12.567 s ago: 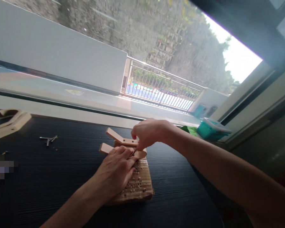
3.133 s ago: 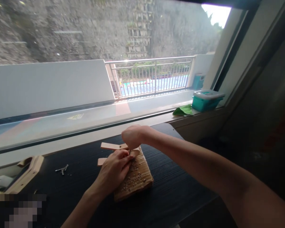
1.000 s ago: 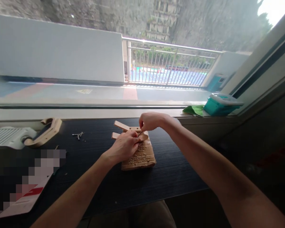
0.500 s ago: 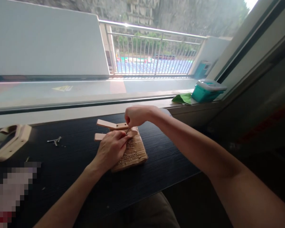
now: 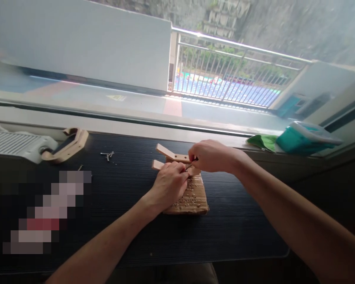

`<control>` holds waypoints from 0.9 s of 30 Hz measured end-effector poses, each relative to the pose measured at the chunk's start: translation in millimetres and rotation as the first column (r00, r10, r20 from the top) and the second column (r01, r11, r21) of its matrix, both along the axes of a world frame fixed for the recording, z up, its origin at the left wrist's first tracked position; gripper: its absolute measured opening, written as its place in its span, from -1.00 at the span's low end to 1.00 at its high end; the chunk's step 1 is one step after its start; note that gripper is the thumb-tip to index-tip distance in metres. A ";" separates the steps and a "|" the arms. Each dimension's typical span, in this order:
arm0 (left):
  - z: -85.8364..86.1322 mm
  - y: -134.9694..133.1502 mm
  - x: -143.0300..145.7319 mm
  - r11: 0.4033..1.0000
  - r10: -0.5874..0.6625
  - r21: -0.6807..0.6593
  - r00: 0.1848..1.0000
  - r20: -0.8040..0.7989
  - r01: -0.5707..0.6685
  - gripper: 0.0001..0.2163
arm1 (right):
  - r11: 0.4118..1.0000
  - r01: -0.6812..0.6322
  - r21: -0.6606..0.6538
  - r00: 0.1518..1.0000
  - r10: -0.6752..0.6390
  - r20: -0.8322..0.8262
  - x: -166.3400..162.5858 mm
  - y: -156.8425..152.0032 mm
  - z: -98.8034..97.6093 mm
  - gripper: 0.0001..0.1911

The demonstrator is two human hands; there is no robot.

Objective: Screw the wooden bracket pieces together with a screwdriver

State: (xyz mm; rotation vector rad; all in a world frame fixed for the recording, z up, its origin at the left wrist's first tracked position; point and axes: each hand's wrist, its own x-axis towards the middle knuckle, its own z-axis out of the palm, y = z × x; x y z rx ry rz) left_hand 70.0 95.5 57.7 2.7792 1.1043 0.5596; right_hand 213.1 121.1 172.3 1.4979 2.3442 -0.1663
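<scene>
A corrugated cardboard block point(image 5: 192, 197), pocked with many small holes, lies on the dark table. Two pale bent wooden pieces rest across its far part; the farther wooden piece point(image 5: 181, 157) shows two dark holes. My left hand point(image 5: 170, 183) is closed over the nearer wooden piece point(image 5: 157, 165), covering its middle while both ends stick out. From the fist of my right hand point(image 5: 208, 156) a thin metal tool point(image 5: 189, 166) slants down to the nearer piece, beside my left fingertips. Its grip is mostly hidden, so its exact kind is unclear.
Several loose screws point(image 5: 108, 155) lie on the table to the left. Beyond them is a white ribbed object point(image 5: 17, 144) with a wooden bracket point(image 5: 72, 146) beside it. A teal box point(image 5: 304, 138) and a green cloth point(image 5: 263, 142) sit on the windowsill. Something pixelated point(image 5: 51, 213) lies at front left.
The view has swung left, so everything appears farther right. My right hand has turned and lowered, and the tool slants more flatly. My left hand stays on the wooden piece.
</scene>
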 end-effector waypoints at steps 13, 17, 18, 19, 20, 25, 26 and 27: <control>-14.1 -6.2 -0.4 0.999 0.007 0.030 0.994 0.109 -0.010 -0.77 | 0.999 -0.043 -0.028 0.998 0.044 0.034 -2.7 -2.9 7.7 -0.73; -16.2 -5.4 -1.2 1.000 -0.003 0.028 0.991 0.134 -0.001 -0.77 | 0.997 -0.048 -0.063 0.996 0.053 0.074 -12.9 3.2 12.4 -0.72; -16.1 -5.2 -1.2 1.000 -0.007 0.029 0.991 0.137 0.003 -0.77 | 0.996 -0.048 -0.076 0.996 0.053 0.067 -13.9 6.6 12.1 -0.73; -16.0 -5.2 -1.3 1.000 -0.010 0.028 0.990 0.138 0.007 -0.76 | 0.995 -0.045 -0.091 0.997 0.051 0.063 -14.4 10.2 11.5 -0.73; -15.9 -5.2 -1.4 1.000 -0.012 0.026 0.991 0.135 0.009 -0.76 | 0.993 -0.041 -0.107 0.997 0.048 0.064 -14.9 13.5 10.8 -0.74; -15.1 -5.9 -2.3 1.000 -0.012 0.030 0.993 0.121 0.008 -0.76 | 0.988 -0.029 -0.154 0.991 0.049 0.126 -20.5 18.8 14.6 -0.68; -14.8 -6.1 -2.4 0.999 -0.009 0.033 0.993 0.120 0.005 -0.77 | 0.986 -0.041 -0.159 0.988 0.064 0.140 -21.8 17.6 17.2 -0.65; -14.6 -6.2 -2.5 0.999 -0.007 0.037 0.993 0.120 0.003 -0.77 | 0.985 -0.056 -0.161 0.985 0.081 0.153 -22.9 16.0 19.9 -0.62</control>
